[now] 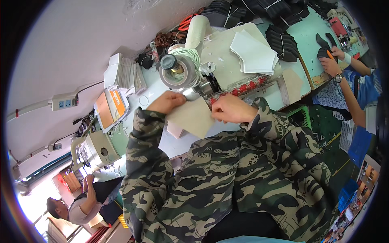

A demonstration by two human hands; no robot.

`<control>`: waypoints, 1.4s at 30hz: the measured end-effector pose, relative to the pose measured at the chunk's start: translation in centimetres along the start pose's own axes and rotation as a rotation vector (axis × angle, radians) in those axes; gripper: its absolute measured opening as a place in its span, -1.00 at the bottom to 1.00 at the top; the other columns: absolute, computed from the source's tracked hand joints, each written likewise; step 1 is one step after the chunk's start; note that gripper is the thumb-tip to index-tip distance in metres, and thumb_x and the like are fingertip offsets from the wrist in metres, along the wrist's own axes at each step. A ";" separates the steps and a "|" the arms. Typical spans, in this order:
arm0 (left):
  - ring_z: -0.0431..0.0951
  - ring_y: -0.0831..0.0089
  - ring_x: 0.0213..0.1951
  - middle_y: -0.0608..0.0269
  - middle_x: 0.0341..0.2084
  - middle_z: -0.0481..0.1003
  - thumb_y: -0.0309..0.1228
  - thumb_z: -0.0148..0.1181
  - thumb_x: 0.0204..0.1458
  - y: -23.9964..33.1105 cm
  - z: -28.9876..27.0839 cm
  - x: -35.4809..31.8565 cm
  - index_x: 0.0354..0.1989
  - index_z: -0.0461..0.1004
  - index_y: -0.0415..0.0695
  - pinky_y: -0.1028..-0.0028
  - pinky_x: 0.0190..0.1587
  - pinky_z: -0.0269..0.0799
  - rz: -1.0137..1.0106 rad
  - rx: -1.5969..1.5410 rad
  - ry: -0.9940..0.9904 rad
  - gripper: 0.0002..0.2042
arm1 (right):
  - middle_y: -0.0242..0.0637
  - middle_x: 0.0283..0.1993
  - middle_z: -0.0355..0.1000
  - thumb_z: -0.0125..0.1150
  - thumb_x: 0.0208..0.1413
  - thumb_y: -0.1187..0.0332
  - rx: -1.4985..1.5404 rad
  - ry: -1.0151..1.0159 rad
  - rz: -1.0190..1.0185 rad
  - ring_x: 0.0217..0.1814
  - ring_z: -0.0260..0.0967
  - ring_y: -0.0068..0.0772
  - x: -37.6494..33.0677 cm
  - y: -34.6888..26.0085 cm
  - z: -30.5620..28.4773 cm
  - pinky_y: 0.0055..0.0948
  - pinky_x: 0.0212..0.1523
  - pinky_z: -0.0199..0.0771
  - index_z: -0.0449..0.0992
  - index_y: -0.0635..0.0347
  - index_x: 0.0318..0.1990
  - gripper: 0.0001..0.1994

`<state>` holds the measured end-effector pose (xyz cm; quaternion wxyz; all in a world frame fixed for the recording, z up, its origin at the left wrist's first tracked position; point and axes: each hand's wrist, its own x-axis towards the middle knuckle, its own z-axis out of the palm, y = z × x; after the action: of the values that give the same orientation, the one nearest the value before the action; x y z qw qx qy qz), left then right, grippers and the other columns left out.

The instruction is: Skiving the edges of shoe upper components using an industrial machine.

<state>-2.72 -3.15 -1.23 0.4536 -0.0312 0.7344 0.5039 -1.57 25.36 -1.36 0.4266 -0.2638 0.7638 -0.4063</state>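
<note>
Pinching a flat tan sheet of stiff material (193, 117) between both hands, you hold it just below the grey tape roll (175, 73) on the machine. Your left hand (167, 102) clamps its upper left edge; your right hand (231, 108) grips its right edge, beside the red-patterned strip (247, 87).

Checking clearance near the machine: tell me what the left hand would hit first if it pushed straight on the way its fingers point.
Probably the shiny metal machine part just beyond the left hand, below the tape roll. Depth is hard to judge here.
</note>
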 end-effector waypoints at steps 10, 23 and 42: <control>0.50 0.10 -0.05 -0.02 -0.10 0.52 -0.42 0.24 -0.01 1.0 1.2 2.9 -0.01 0.47 -0.20 0.24 0.06 0.37 0.500 0.519 0.336 -0.65 | -0.15 -0.28 0.57 0.32 -0.10 0.32 -0.396 0.666 -0.340 -0.28 0.51 -0.04 0.6 0.3 -2.8 -0.22 -0.22 0.48 0.53 0.22 -0.08 -0.63; 0.59 0.04 -0.26 0.06 -0.30 0.55 -0.15 0.25 0.02 -12.4 1.1 -0.4 -0.02 0.45 0.03 0.11 -0.26 0.48 -0.163 1.154 0.431 -0.64 | -0.30 -0.28 0.45 0.31 -0.10 0.33 -0.732 0.963 -0.202 -0.14 0.40 -0.18 -4.4 3.1 -7.3 -0.22 -0.20 0.42 0.54 0.09 -0.23 -0.77; 0.32 0.66 -0.64 0.38 -0.60 0.41 -0.37 0.10 0.15 1.8 1.9 -3.2 -0.24 0.50 -0.30 0.58 -0.59 0.21 0.019 0.243 0.184 -0.79 | -0.18 -0.35 0.51 0.31 0.03 0.43 -0.059 0.548 -0.276 -0.35 0.51 -0.28 -1.7 0.6 -0.7 -0.41 -0.31 0.49 0.53 0.30 -0.17 -0.78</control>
<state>-0.54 -2.08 2.12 0.3802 -0.0150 0.8287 0.4104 -1.38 27.26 -0.89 0.1376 -0.2578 0.8188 -0.4942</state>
